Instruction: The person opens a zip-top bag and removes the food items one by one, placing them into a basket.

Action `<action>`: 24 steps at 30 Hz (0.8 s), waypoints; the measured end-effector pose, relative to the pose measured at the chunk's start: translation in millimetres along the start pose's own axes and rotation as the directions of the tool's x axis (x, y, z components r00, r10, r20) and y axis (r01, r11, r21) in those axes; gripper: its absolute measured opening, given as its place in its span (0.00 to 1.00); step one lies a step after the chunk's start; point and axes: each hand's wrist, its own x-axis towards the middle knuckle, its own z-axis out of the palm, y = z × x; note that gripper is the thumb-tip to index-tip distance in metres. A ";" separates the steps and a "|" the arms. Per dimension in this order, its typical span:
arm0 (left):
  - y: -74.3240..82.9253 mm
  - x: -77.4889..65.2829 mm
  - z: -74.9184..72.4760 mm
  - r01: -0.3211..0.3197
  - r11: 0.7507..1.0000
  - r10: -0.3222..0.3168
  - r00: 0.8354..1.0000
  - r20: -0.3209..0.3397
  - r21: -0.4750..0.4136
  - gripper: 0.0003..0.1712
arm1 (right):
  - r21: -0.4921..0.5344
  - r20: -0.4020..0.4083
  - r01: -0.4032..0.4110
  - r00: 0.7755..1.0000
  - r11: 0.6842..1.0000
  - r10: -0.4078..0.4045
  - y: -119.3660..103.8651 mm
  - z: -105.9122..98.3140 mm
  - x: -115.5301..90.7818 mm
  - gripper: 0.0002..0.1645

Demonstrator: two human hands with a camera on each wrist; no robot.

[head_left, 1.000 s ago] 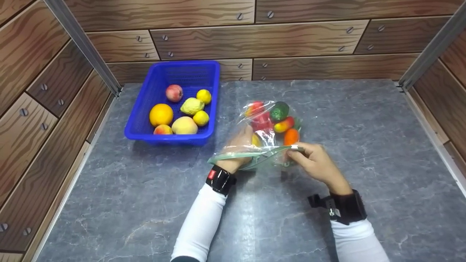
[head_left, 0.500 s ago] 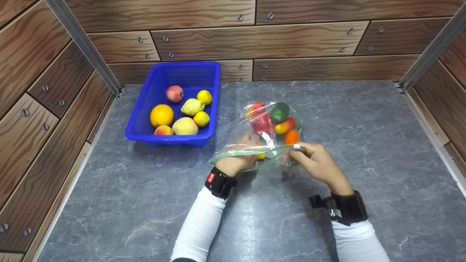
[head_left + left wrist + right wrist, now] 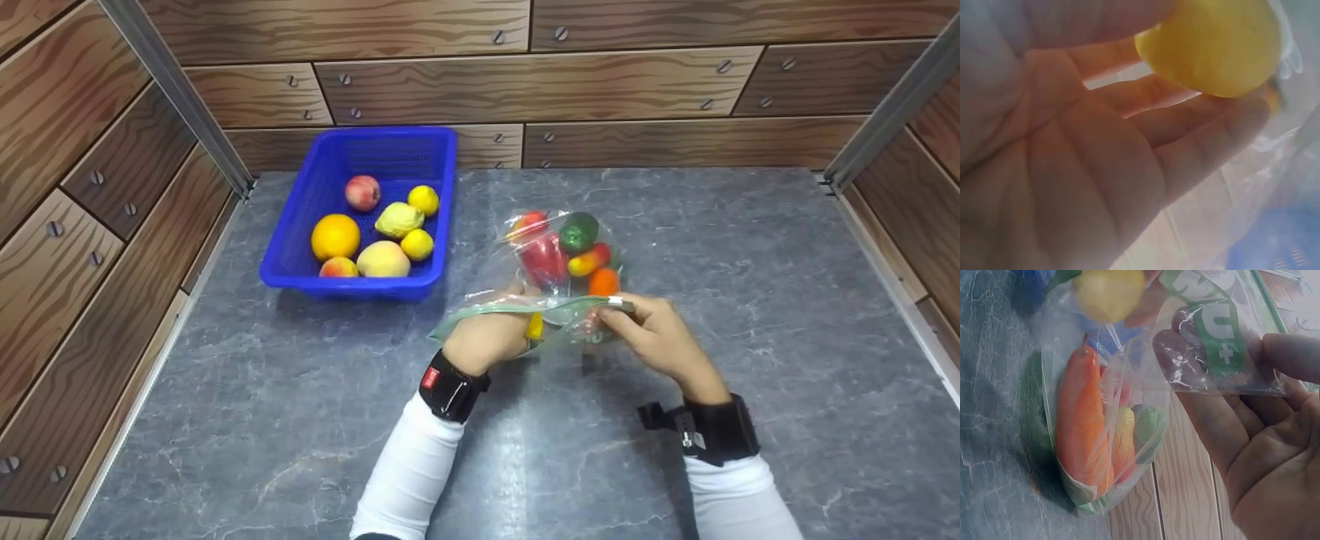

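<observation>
A clear zip bag [image 3: 487, 309] with a green-edged mouth lies on the grey table, its mouth towards me. My left hand [image 3: 491, 337] reaches into that mouth and holds a yellow, rounded fruit [image 3: 1213, 48] between thumb and fingers; its exact kind is unclear. Thumb and fingers of my right hand [image 3: 660, 337] pinch the right end of the bag's edge. Inside the bag lie a carrot [image 3: 1081, 422], a large red piece [image 3: 543, 259], a dark green one [image 3: 578, 232], a red-yellow one [image 3: 589, 259] and another red-yellow one [image 3: 529, 225].
A blue plastic basket [image 3: 277, 255] stands at the back left. It holds an orange [image 3: 335, 238], a reddish fruit [image 3: 363, 193], peach-like fruits [image 3: 384, 259] and several yellow ones [image 3: 399, 220]. Wood-patterned walls [image 3: 525, 86] enclose the table's back and sides.
My left hand has drawn back towards the bag's mouth, bringing the yellow fruit with it. The right hand keeps its pinch on the bag's edge, nearly still.
</observation>
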 end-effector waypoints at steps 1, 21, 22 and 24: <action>1.3 -2.3 -2.2 0.000 1.000 0.000 1.000 0.000 0.012 0.14 | -0.009 -0.005 0.005 1.000 1.000 -0.006 -0.1 0.1 -0.1 0.07; 14.9 -27.0 -36.4 0.003 0.999 -0.004 1.000 -0.013 -0.032 0.13 | 0.035 -0.028 -0.006 1.000 0.999 0.007 -2.2 -0.7 -0.4 0.08; 15.1 -27.7 -37.6 -0.008 0.999 0.008 1.000 -0.019 -0.031 0.13 | 0.032 -0.031 -0.005 1.000 0.999 0.006 -2.2 -0.7 -0.4 0.08; 15.5 -29.3 -40.1 -0.022 0.999 0.021 1.000 -0.022 -0.026 0.13 | 0.029 -0.034 -0.008 0.999 1.000 0.009 -2.6 -0.6 -0.3 0.08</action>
